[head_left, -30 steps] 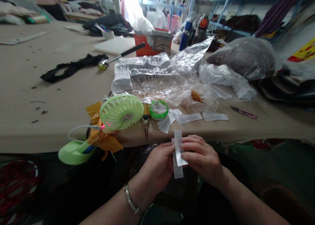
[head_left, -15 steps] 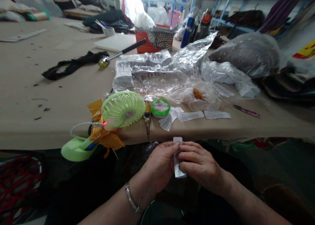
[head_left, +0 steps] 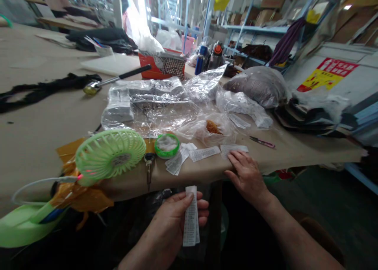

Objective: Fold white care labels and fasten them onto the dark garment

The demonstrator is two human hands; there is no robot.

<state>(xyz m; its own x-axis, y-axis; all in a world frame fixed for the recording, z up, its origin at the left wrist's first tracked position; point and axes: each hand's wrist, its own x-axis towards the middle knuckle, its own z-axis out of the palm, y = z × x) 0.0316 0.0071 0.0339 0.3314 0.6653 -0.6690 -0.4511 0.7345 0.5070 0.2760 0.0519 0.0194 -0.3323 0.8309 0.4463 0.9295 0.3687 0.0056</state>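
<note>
Between thumb and fingers, my left hand (head_left: pixel 174 218) pinches a few narrow white printed labels (head_left: pixel 190 222) below the table edge. My right hand (head_left: pixel 246 175) is open at the table's front, its fingertips resting on a flat printed label (head_left: pixel 234 148). Left of that lies another single label (head_left: pixel 204 153), then a small overlapping group of labels (head_left: pixel 180 158). A green round tub (head_left: pixel 167 146) with whitish contents stands behind the group. Nearby, a soldering-iron-like tool with a metal tip (head_left: pixel 149 169) points over the edge.
A light green fan (head_left: pixel 110 153) is taped at the left edge. Clear plastic bags with stacked labels (head_left: pixel 118 104) fill the middle, beside a bag of small orange-brown pieces (head_left: pixel 213 127). Thread snips (head_left: pixel 262 142) lie at right. A hammer-like tool (head_left: pixel 118 79) and bottles (head_left: pixel 201 60) stand farther back.
My right hand has left the held labels and moved right onto a label on the table. My left hand keeps the labels. The view has turned right.
</note>
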